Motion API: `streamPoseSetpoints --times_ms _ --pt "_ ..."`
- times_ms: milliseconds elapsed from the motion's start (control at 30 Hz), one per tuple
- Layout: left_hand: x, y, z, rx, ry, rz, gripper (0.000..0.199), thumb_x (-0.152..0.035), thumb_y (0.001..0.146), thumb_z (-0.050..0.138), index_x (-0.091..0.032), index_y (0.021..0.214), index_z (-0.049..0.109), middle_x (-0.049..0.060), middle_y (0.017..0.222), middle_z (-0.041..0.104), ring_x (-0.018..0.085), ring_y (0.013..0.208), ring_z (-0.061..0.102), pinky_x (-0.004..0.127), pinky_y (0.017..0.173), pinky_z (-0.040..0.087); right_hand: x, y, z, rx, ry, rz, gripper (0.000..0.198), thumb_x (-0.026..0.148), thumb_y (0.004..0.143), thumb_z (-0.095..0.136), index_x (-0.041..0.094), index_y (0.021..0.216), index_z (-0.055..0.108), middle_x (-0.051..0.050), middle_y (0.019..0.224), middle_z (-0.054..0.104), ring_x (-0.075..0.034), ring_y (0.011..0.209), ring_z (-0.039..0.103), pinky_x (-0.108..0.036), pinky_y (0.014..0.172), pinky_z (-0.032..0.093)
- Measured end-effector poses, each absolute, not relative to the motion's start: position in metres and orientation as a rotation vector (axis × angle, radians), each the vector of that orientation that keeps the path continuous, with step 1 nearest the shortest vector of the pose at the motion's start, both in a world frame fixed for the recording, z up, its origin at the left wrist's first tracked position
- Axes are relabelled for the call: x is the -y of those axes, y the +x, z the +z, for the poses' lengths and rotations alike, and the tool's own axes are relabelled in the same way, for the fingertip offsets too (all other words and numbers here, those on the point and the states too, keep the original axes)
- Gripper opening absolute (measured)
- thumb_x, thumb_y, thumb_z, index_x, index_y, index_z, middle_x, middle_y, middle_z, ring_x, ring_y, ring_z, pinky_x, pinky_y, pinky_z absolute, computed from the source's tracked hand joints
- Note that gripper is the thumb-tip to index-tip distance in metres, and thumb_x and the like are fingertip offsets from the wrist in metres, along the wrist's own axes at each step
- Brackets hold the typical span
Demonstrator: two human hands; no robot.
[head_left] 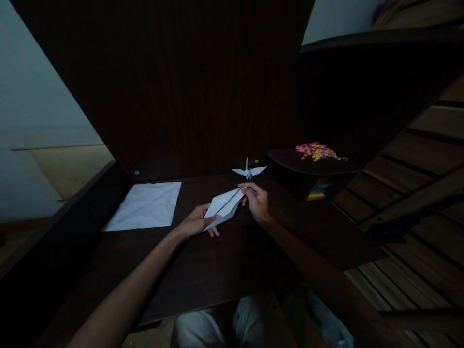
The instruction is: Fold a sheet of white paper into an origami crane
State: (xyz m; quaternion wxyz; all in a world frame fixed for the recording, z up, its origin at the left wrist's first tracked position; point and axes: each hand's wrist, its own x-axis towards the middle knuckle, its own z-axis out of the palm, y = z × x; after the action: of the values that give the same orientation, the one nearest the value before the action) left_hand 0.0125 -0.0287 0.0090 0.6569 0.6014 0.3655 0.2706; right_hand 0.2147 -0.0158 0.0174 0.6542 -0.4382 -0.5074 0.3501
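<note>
A folded white paper (224, 205), long and diamond-like with a slit down its middle, is held above the dark desk (203, 275). My left hand (199, 220) grips its lower left end, thumb on top and fingers underneath. At the upper right tip, my right hand (256, 200) pinches the paper between thumb and fingers. Just beyond the hands stands a white origami crane (249, 171) with its wings spread. To the left lies a flat, creased white sheet (147, 205).
A dark upright panel (203, 96) closes the back of the desk, and a low board (61, 212) borders the left. On a small corner shelf (311, 166) at right sits a pile of colourful small pieces (317, 151). Below it is a yellow-edged item (316, 196).
</note>
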Motion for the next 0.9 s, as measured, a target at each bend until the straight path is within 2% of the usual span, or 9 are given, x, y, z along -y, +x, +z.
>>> streamPoseSetpoints --times_ms 300,467,600,700,767,900 --pt "0.0283 0.0131 0.0076 -0.823 1.358 0.621 0.049 -0.04 0.073 0.072 -0.009 0.105 0.051 0.007 0.072 0.066 0.02 0.056 0.068 0.025 0.047 0.053 0.0142 0.2169 0.0202 1.097 -0.969 0.824 0.013 0.028 0.065 0.063 0.016 0.071 0.066 0.0 0.058 0.061 -0.01 0.047 0.052 -0.021 0.037 0.037" --pt "0.0289 0.0134 0.0075 -0.818 1.342 0.611 0.048 -0.037 0.073 0.072 -0.009 0.106 0.052 0.01 0.08 0.067 0.021 0.06 0.069 0.026 0.05 0.055 0.0117 0.2179 0.0175 1.071 -0.968 0.837 0.014 0.029 0.067 0.061 0.016 0.07 0.066 0.0 0.057 0.061 -0.011 0.047 0.053 -0.021 0.037 0.039" --pt "0.0306 0.0134 0.0102 -0.808 1.265 0.624 0.052 -0.034 0.072 0.074 -0.011 0.113 0.052 0.015 0.099 0.066 0.022 0.076 0.07 0.03 0.062 0.058 0.0108 0.218 0.0154 1.09 -0.968 0.828 0.017 0.031 0.071 0.058 0.017 0.074 0.066 0.0 0.059 0.061 -0.011 0.047 0.055 -0.02 0.036 0.039" --pt "0.0332 0.0148 0.0137 -0.788 1.249 0.659 0.055 -0.029 0.068 0.078 -0.012 0.114 0.054 0.012 0.107 0.064 0.02 0.09 0.065 0.03 0.074 0.057 0.0119 0.2177 0.0153 1.1 -0.955 0.828 0.018 0.032 0.072 0.058 0.017 0.076 0.067 0.001 0.057 0.06 -0.011 0.047 0.054 -0.02 0.036 0.041" --pt "0.0351 0.0163 0.0152 -0.779 1.213 0.69 0.056 -0.032 0.068 0.078 -0.013 0.115 0.055 0.009 0.105 0.064 0.018 0.088 0.064 0.03 0.077 0.057 0.0133 0.217 0.0155 1.108 -0.939 0.844 0.018 0.032 0.072 0.059 0.017 0.077 0.067 0.001 0.056 0.059 -0.011 0.045 0.054 -0.021 0.037 0.042" --pt "0.0377 0.0197 0.0151 -0.738 1.04 0.748 0.061 -0.049 0.073 0.069 -0.014 0.119 0.053 0.011 0.098 0.067 0.02 0.083 0.065 0.034 0.075 0.057 0.0166 0.2139 0.0155 1.129 -0.93 0.901 0.018 0.033 0.071 0.061 0.017 0.077 0.068 0.001 0.055 0.06 -0.011 0.045 0.054 -0.022 0.038 0.045"
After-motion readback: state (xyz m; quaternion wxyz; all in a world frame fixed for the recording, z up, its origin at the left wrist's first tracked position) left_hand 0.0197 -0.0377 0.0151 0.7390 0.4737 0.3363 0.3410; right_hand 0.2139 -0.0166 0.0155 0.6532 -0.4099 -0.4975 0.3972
